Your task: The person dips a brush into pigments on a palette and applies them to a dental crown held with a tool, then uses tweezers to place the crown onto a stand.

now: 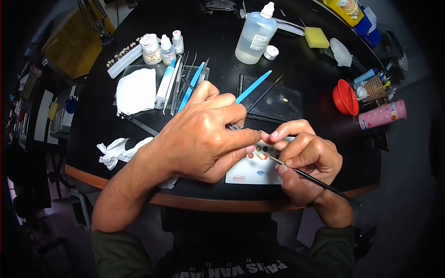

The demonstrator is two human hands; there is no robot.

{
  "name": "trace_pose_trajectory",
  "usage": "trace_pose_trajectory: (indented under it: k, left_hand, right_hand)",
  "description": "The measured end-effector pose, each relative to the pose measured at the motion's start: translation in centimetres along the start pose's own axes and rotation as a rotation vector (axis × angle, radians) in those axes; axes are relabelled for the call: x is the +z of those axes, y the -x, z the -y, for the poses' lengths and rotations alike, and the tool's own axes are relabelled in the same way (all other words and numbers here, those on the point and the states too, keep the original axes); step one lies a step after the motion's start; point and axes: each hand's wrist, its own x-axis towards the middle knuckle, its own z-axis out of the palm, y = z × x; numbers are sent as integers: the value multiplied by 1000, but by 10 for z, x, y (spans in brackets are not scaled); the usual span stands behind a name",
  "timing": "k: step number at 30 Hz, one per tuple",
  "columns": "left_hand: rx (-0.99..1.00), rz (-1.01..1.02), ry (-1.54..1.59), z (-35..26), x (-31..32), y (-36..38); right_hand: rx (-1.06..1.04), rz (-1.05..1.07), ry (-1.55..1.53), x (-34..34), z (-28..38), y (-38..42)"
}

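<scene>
Over a white palette (241,172) with small coloured spots, my two hands meet at the fingertips. In my right hand (308,160) is a thin dark brush (324,185), pinched between thumb and fingers, its tip pointing up and left. My left hand (208,134) is closed, with thumb and index finger near the brush tip. Metal tweezers (235,126) show partly between its fingers. A small yellowish tooth-like piece (262,156) is at the brush tip; whether the tweezers hold it is hidden.
Behind my hands are a large clear bottle (256,39), a black slab (282,99) and blue-handled tools (252,87). White tissue (136,90) and small jars (150,48) stand left. A red bowl (344,97) and pink bottle (382,115) are at right.
</scene>
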Motion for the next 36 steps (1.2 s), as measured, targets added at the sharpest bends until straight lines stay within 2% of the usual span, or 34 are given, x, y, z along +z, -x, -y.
trace_pose_trajectory:
  k: [36]
  left_hand:
    - [-7, 65, -85, -4, -5, -1]
  right_hand:
    - [4, 13, 43, 4, 3, -3]
